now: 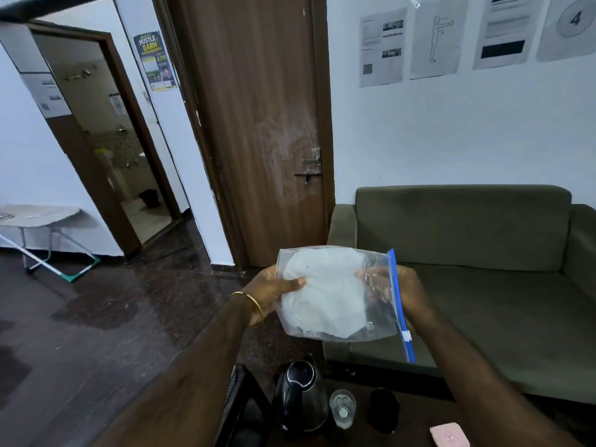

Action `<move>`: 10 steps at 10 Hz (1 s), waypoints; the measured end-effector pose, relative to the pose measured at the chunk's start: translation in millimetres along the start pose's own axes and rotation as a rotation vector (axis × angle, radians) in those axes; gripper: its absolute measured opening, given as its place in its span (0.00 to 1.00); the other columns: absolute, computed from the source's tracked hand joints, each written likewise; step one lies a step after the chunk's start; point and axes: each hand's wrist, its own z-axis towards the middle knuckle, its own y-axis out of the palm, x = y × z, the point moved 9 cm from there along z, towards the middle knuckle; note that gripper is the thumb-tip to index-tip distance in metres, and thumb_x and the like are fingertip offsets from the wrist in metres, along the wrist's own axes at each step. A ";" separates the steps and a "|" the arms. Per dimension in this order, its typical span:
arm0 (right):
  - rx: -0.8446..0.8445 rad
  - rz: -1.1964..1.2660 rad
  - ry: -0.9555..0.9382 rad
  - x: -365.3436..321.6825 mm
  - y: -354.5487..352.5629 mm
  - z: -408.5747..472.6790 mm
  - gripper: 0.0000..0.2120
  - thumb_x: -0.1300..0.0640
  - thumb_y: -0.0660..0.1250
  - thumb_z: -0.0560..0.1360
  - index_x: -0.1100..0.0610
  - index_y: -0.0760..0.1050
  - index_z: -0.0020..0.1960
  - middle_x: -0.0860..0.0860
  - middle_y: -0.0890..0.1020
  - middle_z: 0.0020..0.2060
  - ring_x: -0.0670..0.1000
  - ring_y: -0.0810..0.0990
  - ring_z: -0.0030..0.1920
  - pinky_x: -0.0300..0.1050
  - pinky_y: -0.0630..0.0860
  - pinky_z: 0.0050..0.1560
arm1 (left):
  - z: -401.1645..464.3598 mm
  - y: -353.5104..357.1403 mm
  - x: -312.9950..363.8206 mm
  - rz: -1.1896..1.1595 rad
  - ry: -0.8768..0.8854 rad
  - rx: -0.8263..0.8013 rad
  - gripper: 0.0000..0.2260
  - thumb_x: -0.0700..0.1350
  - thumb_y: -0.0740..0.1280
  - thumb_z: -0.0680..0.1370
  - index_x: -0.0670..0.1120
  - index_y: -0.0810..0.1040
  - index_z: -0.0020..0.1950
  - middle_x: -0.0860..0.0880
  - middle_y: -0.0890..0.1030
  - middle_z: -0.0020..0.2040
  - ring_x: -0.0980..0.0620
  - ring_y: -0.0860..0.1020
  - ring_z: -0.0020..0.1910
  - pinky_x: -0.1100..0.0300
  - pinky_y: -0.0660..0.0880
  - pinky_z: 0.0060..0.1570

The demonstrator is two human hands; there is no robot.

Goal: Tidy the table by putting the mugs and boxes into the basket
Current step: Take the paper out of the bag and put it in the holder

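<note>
Fingers of the left hand [274, 290] pinch the left edge of a clear zip bag [338, 295], thumb on the front face; fingers of the right hand [406, 295] grip the bag's right edge, partly seen through the plastic just beside the blue zip strip [398, 304]. Both hands hold the bag raised in the air, roughly flat toward the camera. Inside the bag lies a white, soft-looking folded item; its nature cannot be told. The left wrist carries a thin gold bangle [253, 301]. Below the fingers, on the dark brown desk [416, 414], stand a glossy black kettle [301, 398] with a rounded lid, a small clear glass [342, 408] just right of it, and a black mug [383, 409] further right, apart from the glass. A flat pink box [449, 435] lies at the desk's near right. A dark basket-like container [240, 411], cut off by the left forearm, sits left of the kettle. Beyond the fingers stand an olive fabric sofa [467, 253] and a brown wooden door [254, 124].
</note>
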 end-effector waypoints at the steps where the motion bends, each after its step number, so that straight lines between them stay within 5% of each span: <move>1: -0.020 0.030 0.083 9.1 3.8 1.0 0.07 0.63 0.69 0.76 0.58 0.79 0.40 0.53 0.81 0.35 0.46 0.82 0.32 0.34 0.76 0.30 | 1.9 4.3 -2.1 0.034 -0.019 0.003 0.15 0.36 0.72 0.73 0.41 0.79 0.60 0.41 0.84 0.56 0.44 0.83 0.53 0.53 0.82 0.47; 3: -0.084 0.098 0.118 10.6 15.4 1.0 0.08 0.64 0.70 0.75 0.62 0.79 0.54 0.58 0.81 0.49 0.51 0.81 0.44 0.43 0.78 0.45 | 10.1 -6.9 -11.9 0.107 -0.048 0.064 0.15 0.37 0.72 0.73 0.41 0.80 0.59 0.42 0.84 0.56 0.42 0.82 0.55 0.49 0.80 0.53; 4: -0.079 0.096 0.063 10.2 15.3 -0.7 0.10 0.59 0.74 0.73 0.51 0.81 0.53 0.52 0.84 0.52 0.52 0.83 0.50 0.47 0.82 0.47 | 15.6 -17.6 -22.2 0.076 -0.065 0.104 0.13 0.36 0.73 0.73 0.40 0.81 0.57 0.41 0.84 0.55 0.41 0.82 0.54 0.49 0.80 0.54; 5: -0.132 0.151 0.078 25.5 25.1 -2.6 0.09 0.56 0.75 0.72 0.50 0.82 0.52 0.54 0.85 0.52 0.48 0.86 0.47 0.38 0.81 0.39 | 23.6 -22.8 -36.1 0.048 -0.083 0.084 0.12 0.35 0.73 0.72 0.41 0.82 0.55 0.41 0.85 0.53 0.42 0.83 0.52 0.50 0.81 0.51; 6: -0.134 0.185 0.112 48.2 36.4 2.2 0.15 0.57 0.76 0.72 0.52 0.81 0.58 0.51 0.87 0.51 0.50 0.86 0.50 0.38 0.81 0.42 | 32.9 -30.2 -51.5 0.018 -0.098 0.072 0.12 0.33 0.72 0.72 0.39 0.81 0.56 0.40 0.84 0.53 0.43 0.83 0.50 0.51 0.81 0.51; 7: -0.119 0.228 0.234 82.0 43.0 -0.1 0.14 0.64 0.73 0.72 0.54 0.79 0.55 0.45 0.88 0.42 0.45 0.87 0.43 0.36 0.81 0.37 | 41.3 -41.3 -73.5 0.018 -0.133 0.061 0.11 0.32 0.72 0.72 0.39 0.82 0.54 0.41 0.85 0.50 0.46 0.84 0.46 0.55 0.82 0.46; 8: -0.135 0.209 0.384 125.9 65.2 -10.1 0.12 0.70 0.62 0.78 0.61 0.83 0.50 0.65 0.85 0.44 0.62 0.84 0.50 0.53 0.81 0.52 | 46.0 -56.2 -116.7 0.005 -0.231 0.031 0.10 0.32 0.72 0.72 0.39 0.82 0.52 0.42 0.86 0.47 0.47 0.85 0.44 0.57 0.81 0.41; 9: -0.281 0.835 0.255 114.1 95.1 -27.0 0.27 0.65 0.37 0.83 0.70 0.72 0.66 0.82 0.67 0.50 0.80 0.66 0.58 0.70 0.57 0.73 | 39.9 -72.0 -169.0 0.007 -0.332 0.023 0.11 0.34 0.74 0.71 0.40 0.82 0.53 0.41 0.85 0.50 0.45 0.84 0.47 0.54 0.81 0.46; 10: 0.091 0.223 0.474 198.6 86.8 -35.6 0.14 0.66 0.58 0.80 0.61 0.73 0.65 0.59 0.83 0.52 0.54 0.84 0.48 0.50 0.80 0.55 | 28.5 -87.7 -220.5 -0.027 -0.437 0.015 0.14 0.32 0.73 0.71 0.38 0.80 0.56 0.39 0.84 0.53 0.41 0.82 0.51 0.49 0.79 0.53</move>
